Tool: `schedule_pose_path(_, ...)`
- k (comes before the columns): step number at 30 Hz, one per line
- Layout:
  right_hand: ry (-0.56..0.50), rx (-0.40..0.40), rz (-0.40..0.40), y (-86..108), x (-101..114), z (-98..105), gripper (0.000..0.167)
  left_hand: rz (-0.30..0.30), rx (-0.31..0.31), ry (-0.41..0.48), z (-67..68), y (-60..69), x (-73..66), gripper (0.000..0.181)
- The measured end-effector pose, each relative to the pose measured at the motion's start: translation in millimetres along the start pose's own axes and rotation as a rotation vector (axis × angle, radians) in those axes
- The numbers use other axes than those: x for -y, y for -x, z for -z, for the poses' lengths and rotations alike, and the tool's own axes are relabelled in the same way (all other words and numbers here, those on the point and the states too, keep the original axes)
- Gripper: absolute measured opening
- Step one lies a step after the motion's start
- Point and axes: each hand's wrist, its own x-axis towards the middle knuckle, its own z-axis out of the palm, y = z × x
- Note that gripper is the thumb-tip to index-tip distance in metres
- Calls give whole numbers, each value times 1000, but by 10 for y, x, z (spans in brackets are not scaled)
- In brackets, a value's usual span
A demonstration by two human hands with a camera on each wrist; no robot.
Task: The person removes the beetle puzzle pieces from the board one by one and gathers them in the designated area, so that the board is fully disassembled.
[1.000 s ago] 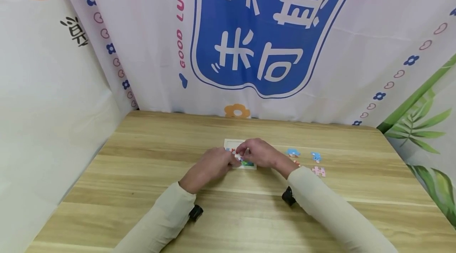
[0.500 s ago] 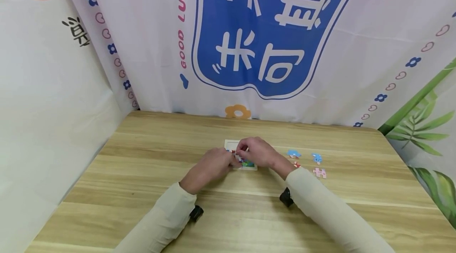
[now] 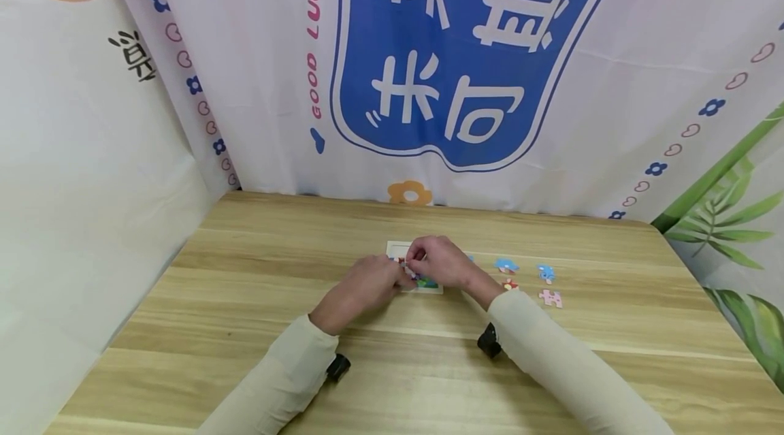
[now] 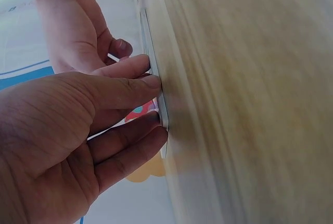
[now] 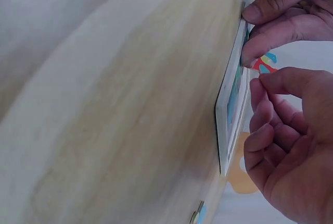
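In the last second, we drew the right sleeve [image 3: 569, 353] slightly leftward; both hands stayed at the puzzle frame [image 3: 399, 244]. This shift uncovered more of the red piece [image 3: 510, 284] and a sliver of blue beside our right hand [image 3: 445, 261].

The frame lay flat on the table [image 3: 392, 374], nearer the far edge than the near edge. The loose pieces, including two blue pieces [image 3: 506, 265] [image 3: 546, 274] and a pink piece [image 3: 550, 298], lay between the frame and the table's right edge.

With the right thumb and forefinger we pinched a puzzle piece [image 5: 267, 67], tilted up over the frame. Our left hand [image 3: 371, 278] had its fingers nearly straight and apart, touching the frame's edge. We could not tell whether the held piece touched its neighbours. We judged that the change was in arm position only: placement was under way, not complete.
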Motion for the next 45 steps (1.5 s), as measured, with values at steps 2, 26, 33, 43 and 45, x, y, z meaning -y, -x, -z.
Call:
schedule_pose_path(2,-7,-21,-18,0,2,10,9,13,6,0,-6,0,-2,21)
schedule_pose_path(26,-110,-50,-135,680,-411,515,6,156,22,88,-3,14,-39,34)
schedule_pose_path(33,-113,-26,-156,906,-559,617,9,153,26,89,20,17,-51,32)
schedule_pose_path(43,-113,11,-187,1050,-646,609,9,198,52,96,28,13,-69,29)
schedule_pose_path(45,-113,9,-184,1050,-655,589,10,193,49,100,23,13,-65,29)
